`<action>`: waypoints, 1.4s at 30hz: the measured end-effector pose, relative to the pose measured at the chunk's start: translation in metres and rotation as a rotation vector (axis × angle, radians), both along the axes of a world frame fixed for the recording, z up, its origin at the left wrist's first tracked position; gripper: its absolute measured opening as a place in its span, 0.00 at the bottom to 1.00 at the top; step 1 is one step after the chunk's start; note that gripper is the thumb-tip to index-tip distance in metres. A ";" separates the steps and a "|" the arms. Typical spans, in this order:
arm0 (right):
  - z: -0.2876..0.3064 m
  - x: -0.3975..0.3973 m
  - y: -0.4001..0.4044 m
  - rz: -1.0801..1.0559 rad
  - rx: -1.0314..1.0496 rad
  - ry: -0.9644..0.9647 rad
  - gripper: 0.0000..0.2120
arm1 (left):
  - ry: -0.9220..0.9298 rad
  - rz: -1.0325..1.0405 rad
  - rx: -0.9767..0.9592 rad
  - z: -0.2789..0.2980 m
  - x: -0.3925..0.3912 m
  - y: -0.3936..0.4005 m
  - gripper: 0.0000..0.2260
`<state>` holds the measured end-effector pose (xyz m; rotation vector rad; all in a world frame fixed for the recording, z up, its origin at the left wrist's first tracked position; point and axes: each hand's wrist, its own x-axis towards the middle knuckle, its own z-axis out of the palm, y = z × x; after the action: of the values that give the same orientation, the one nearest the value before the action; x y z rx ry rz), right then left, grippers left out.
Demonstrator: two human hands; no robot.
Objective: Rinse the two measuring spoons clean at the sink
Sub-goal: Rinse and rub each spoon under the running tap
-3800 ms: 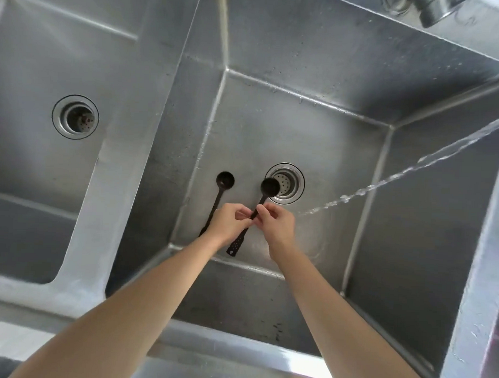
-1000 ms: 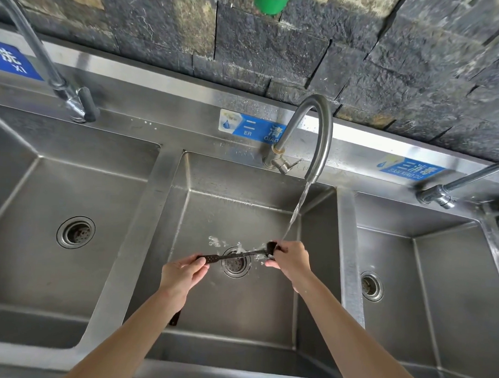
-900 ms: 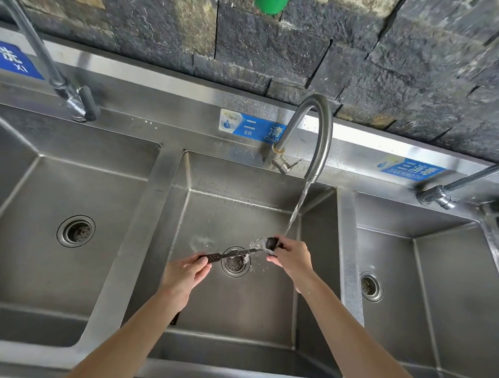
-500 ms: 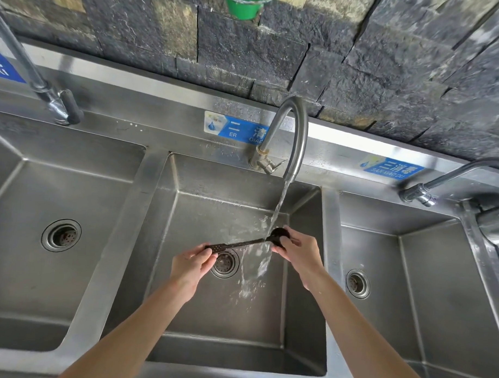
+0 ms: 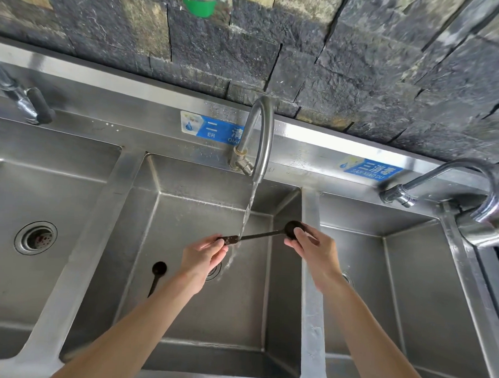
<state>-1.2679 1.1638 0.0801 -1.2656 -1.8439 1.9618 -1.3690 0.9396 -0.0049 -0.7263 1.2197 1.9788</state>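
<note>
While water runs from the middle faucet [image 5: 263,132], held level across the stream: one black measuring spoon [image 5: 258,236], spanning both hands. Left hand [image 5: 205,253] pinching the handle end, right hand [image 5: 311,247] curled round the bowl, so the water strikes the handle between them. Probably the handle's turn for rinsing. Lying flat on the floor of the middle basin [image 5: 185,203], left of the arm: second spoon [image 5: 156,277], waiting, untouched.
</note>
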 end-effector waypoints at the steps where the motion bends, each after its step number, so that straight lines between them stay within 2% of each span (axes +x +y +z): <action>1: 0.004 0.004 0.003 -0.003 0.008 0.003 0.09 | 0.003 -0.016 0.005 0.001 0.002 0.005 0.08; 6: 0.011 0.020 0.017 -0.071 -0.040 0.046 0.08 | 0.000 -0.074 0.048 0.008 0.009 0.018 0.09; 12: -0.006 0.028 0.016 -0.245 -0.318 0.114 0.11 | -0.105 0.065 0.121 0.012 0.014 0.025 0.09; 17: -0.026 0.033 0.016 -0.299 -0.452 0.200 0.11 | -0.060 0.081 0.107 0.011 0.015 0.020 0.11; 22: -0.039 0.032 0.015 -0.318 -0.463 0.153 0.19 | -0.010 0.117 0.100 0.012 0.016 0.021 0.14; 31: -0.051 0.014 -0.009 -0.274 -0.455 0.108 0.18 | 0.029 0.121 0.153 0.017 0.007 -0.015 0.14; 42: -0.058 -0.023 -0.070 -0.178 -0.470 0.078 0.17 | 0.056 0.211 0.098 0.014 -0.013 -0.079 0.13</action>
<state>-1.2910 1.0937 0.0220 -1.3862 -1.2216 2.3815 -1.3822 0.8601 0.0088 -0.7816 1.1076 2.2282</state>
